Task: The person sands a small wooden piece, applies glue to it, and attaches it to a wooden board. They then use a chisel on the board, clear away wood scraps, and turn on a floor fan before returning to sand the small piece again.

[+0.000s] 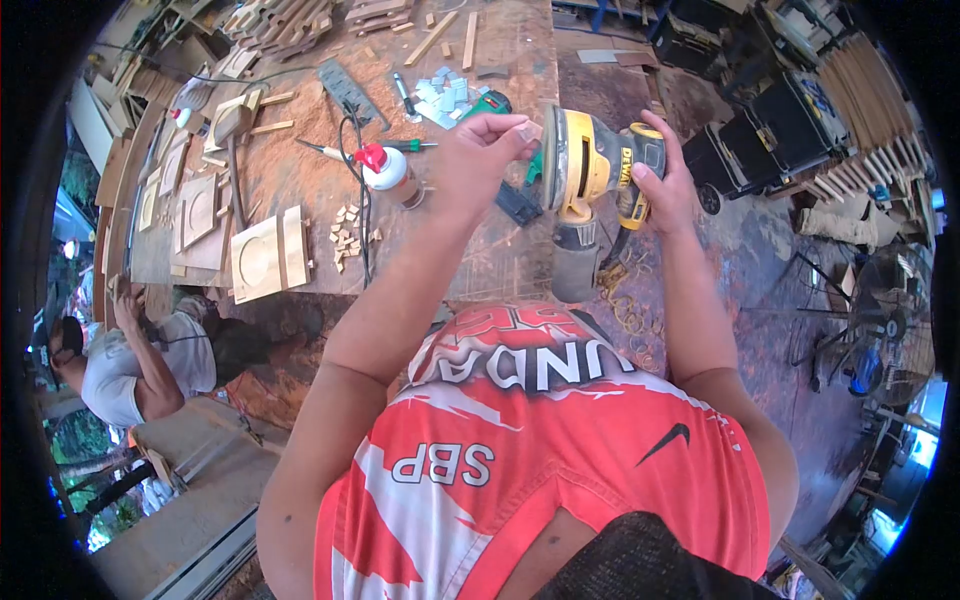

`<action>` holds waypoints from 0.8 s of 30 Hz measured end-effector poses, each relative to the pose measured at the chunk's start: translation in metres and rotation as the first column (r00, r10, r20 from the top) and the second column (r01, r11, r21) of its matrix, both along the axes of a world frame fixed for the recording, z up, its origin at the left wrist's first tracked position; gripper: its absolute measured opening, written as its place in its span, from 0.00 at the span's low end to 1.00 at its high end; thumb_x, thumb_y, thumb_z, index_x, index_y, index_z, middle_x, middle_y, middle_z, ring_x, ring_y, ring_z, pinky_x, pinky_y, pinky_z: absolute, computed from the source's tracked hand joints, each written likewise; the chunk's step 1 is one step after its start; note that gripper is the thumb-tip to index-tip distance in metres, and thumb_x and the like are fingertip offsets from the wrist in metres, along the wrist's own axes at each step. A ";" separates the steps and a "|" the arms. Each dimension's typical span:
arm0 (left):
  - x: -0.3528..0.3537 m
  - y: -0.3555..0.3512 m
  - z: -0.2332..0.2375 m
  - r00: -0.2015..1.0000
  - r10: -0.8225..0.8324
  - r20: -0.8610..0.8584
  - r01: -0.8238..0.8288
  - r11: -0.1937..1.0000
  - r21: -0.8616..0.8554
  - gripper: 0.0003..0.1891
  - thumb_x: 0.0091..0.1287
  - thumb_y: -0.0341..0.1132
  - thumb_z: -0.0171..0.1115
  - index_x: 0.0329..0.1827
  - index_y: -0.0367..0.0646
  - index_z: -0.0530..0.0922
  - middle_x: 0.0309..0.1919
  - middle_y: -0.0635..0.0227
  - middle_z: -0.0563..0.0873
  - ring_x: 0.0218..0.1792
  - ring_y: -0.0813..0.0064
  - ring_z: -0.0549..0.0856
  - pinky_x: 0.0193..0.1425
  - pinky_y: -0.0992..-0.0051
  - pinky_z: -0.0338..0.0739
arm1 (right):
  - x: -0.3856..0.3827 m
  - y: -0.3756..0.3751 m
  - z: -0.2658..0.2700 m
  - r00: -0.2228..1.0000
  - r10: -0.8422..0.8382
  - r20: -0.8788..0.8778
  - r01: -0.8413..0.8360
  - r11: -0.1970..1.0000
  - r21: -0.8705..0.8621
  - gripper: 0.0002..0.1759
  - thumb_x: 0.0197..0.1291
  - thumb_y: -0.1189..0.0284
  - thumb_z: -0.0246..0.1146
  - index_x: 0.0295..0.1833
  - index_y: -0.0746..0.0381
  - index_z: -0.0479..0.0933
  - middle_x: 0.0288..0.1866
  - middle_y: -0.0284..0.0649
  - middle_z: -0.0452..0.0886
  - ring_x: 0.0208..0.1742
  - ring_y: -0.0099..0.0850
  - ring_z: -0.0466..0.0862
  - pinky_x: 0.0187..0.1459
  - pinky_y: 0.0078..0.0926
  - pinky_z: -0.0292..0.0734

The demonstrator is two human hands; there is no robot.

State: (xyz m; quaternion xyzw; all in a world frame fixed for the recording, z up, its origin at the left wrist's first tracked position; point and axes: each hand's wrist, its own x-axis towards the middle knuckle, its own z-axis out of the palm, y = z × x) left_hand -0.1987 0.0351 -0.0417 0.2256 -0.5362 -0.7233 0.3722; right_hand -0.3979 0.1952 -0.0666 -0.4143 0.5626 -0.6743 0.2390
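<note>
My right hand [668, 180] is wrapped round the top of a yellow and black sander [590, 165], which is turned on its side with the round pad facing left. Its dark dust canister [575, 262] hangs below. Close to the pad, my left hand [510, 140] pinches a small brownish piece [527, 133] between thumb and fingers. Behind my left hand, a green tool [490, 104] lies on the wooden table [480, 265], partly hidden.
A white bottle with a red cap [392, 178], small wood blocks [347, 238], square wooden panels [258, 262] and pale pieces [441, 97] lie on the table. A person in a white shirt [150, 370] is at the left. A fan [890, 325] stands at the right.
</note>
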 end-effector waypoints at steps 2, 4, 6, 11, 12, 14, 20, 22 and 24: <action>-0.001 0.001 -0.001 1.000 0.002 0.023 -0.001 1.000 -0.009 0.09 0.66 0.27 0.68 0.46 0.32 0.82 0.39 0.60 0.89 0.37 0.75 0.88 0.44 0.77 0.85 | 0.003 -0.002 0.002 0.999 0.025 0.040 -0.024 1.000 -0.009 0.39 0.51 0.68 0.67 0.72 0.60 0.67 0.58 0.40 0.76 0.56 0.28 0.77 0.61 0.28 0.71; 0.000 0.004 -0.002 0.999 0.003 0.043 -0.002 1.000 -0.018 0.09 0.66 0.27 0.68 0.46 0.32 0.82 0.39 0.60 0.89 0.36 0.76 0.88 0.44 0.77 0.85 | 0.002 -0.002 -0.001 1.000 0.016 0.018 -0.015 1.000 -0.014 0.39 0.51 0.68 0.66 0.72 0.60 0.67 0.57 0.40 0.76 0.56 0.28 0.77 0.61 0.28 0.71; 0.002 0.009 0.000 0.999 -0.011 0.049 0.012 1.000 -0.016 0.09 0.66 0.27 0.67 0.46 0.32 0.82 0.38 0.61 0.89 0.36 0.76 0.88 0.44 0.77 0.85 | 0.001 -0.001 -0.003 1.000 0.005 -0.008 -0.005 1.000 -0.019 0.39 0.50 0.68 0.66 0.72 0.60 0.67 0.57 0.39 0.76 0.56 0.28 0.77 0.60 0.28 0.71; 0.003 0.012 -0.007 0.998 -0.003 0.061 0.004 1.000 -0.012 0.09 0.66 0.27 0.67 0.47 0.32 0.82 0.38 0.62 0.89 0.36 0.77 0.88 0.44 0.77 0.85 | 0.004 -0.003 0.002 0.999 -0.023 0.027 0.024 0.999 -0.028 0.39 0.50 0.68 0.67 0.71 0.59 0.67 0.56 0.39 0.76 0.55 0.28 0.77 0.60 0.28 0.72; 0.001 0.014 -0.007 1.000 -0.007 0.031 0.007 1.000 0.012 0.09 0.66 0.27 0.67 0.47 0.32 0.82 0.38 0.62 0.89 0.36 0.77 0.88 0.44 0.77 0.85 | 0.004 -0.001 0.001 0.999 -0.029 0.027 0.030 0.999 -0.025 0.39 0.50 0.68 0.67 0.71 0.59 0.67 0.56 0.39 0.76 0.55 0.28 0.77 0.60 0.28 0.72; 0.001 0.014 -0.008 1.000 -0.012 0.022 0.011 1.000 0.008 0.09 0.66 0.26 0.67 0.47 0.32 0.82 0.39 0.62 0.89 0.36 0.77 0.88 0.45 0.77 0.85 | 0.004 -0.002 0.001 0.999 -0.028 0.029 0.029 0.999 -0.029 0.39 0.50 0.68 0.67 0.71 0.59 0.68 0.56 0.38 0.76 0.55 0.28 0.77 0.60 0.28 0.72; 0.003 0.006 -0.004 1.000 -0.005 -0.015 0.005 1.000 -0.005 0.09 0.67 0.26 0.67 0.47 0.32 0.82 0.40 0.61 0.88 0.37 0.76 0.88 0.45 0.76 0.85 | 0.001 -0.003 -0.006 0.998 -0.040 0.051 0.042 0.998 -0.035 0.40 0.49 0.68 0.67 0.71 0.59 0.68 0.55 0.39 0.77 0.55 0.29 0.77 0.61 0.28 0.71; 0.004 0.002 -0.005 0.999 0.008 -0.032 -0.008 1.000 0.010 0.09 0.67 0.26 0.67 0.47 0.32 0.82 0.40 0.60 0.88 0.37 0.75 0.88 0.45 0.76 0.85 | 0.000 -0.002 -0.006 0.999 -0.046 0.024 0.046 0.998 -0.031 0.40 0.49 0.68 0.67 0.71 0.59 0.68 0.55 0.39 0.77 0.55 0.28 0.77 0.61 0.28 0.72; 0.003 0.001 -0.005 0.999 0.016 -0.035 -0.015 0.999 0.030 0.09 0.66 0.26 0.67 0.47 0.32 0.82 0.40 0.60 0.88 0.38 0.75 0.88 0.45 0.76 0.85 | 0.002 -0.001 -0.003 0.998 -0.058 -0.001 0.058 0.998 -0.025 0.39 0.49 0.69 0.67 0.71 0.59 0.68 0.55 0.39 0.77 0.55 0.28 0.77 0.60 0.28 0.72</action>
